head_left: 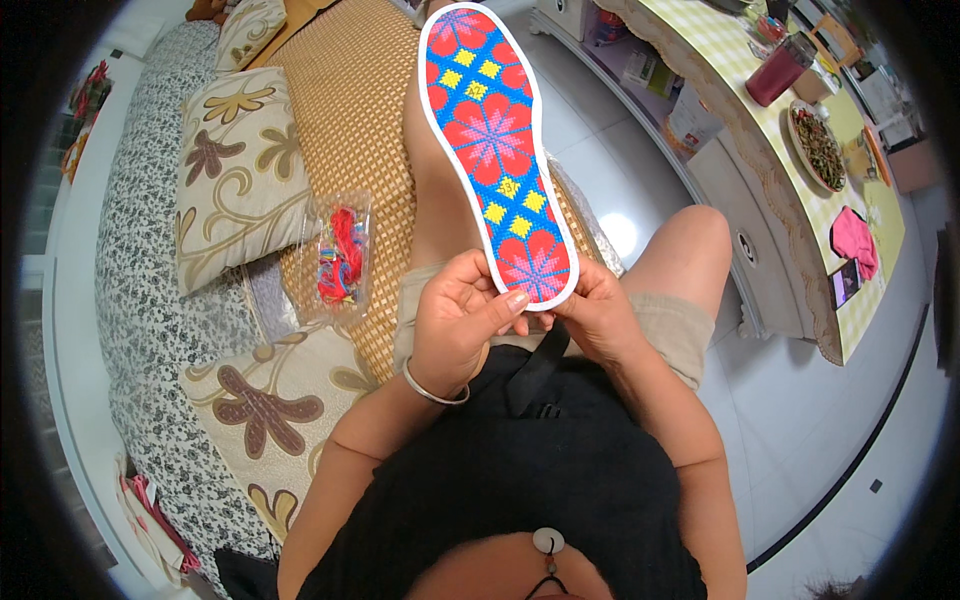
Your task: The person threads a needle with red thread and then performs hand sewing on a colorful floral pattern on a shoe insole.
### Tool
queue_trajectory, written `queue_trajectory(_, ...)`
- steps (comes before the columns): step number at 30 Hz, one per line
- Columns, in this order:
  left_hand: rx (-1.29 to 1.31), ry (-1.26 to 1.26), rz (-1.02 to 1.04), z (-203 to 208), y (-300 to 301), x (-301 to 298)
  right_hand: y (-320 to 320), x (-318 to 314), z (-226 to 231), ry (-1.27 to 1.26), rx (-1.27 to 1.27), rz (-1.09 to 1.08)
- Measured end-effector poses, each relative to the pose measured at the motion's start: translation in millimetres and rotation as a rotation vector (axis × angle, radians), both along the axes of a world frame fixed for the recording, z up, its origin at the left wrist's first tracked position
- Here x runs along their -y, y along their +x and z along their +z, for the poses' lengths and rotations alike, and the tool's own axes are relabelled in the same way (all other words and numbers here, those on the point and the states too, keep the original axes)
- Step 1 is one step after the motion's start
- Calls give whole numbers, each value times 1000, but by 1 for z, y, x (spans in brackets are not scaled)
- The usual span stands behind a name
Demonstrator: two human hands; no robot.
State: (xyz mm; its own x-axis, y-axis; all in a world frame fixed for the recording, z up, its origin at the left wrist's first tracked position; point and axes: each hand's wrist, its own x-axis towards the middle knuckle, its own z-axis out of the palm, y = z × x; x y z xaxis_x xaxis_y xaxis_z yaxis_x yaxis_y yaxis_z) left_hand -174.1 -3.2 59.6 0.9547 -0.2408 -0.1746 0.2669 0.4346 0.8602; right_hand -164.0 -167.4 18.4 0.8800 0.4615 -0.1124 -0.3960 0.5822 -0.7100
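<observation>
An embroidered shoe insole (490, 150) points away from me above my lap, its heel end close to my body. Red and pink flowers, yellow diamonds and a blue ground cover it inside a white rim. My left hand (470, 310) pinches the left edge of the heel, thumb on top and fingers curled beneath. At the heel's right lower edge, my right hand (595, 310) grips it too; its fingertips are partly hidden under the insole. To the left, on the woven seat mat (335, 80), lies a clear plastic tray (325, 290) with red and multicoloured thread (343, 255).
Patterned cushions (240, 160) lie on the seat at the left. At the right stands a cabinet (745, 230) under a checkered tablecloth (800, 200), bearing a dark red bottle (781, 70), a dish of food (815, 145), a pink cloth (853, 240) and a phone (846, 284).
</observation>
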Motion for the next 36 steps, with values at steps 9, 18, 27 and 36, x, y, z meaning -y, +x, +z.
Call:
queue_trajectory(9,52,77,135,-2,3,-2,3,-3,0,-550,508,-559)
queue_trajectory(18,84,118,116,-1,2,-7,2,-5,29,-984,1118,-680)
queue_trajectory(27,209,415,296,-20,23,-26,-12,22,85,-44,355,-447)
queue_trajectory(36,331,699,678,-36,68,-113,-74,555,30,-84,240,-1302)
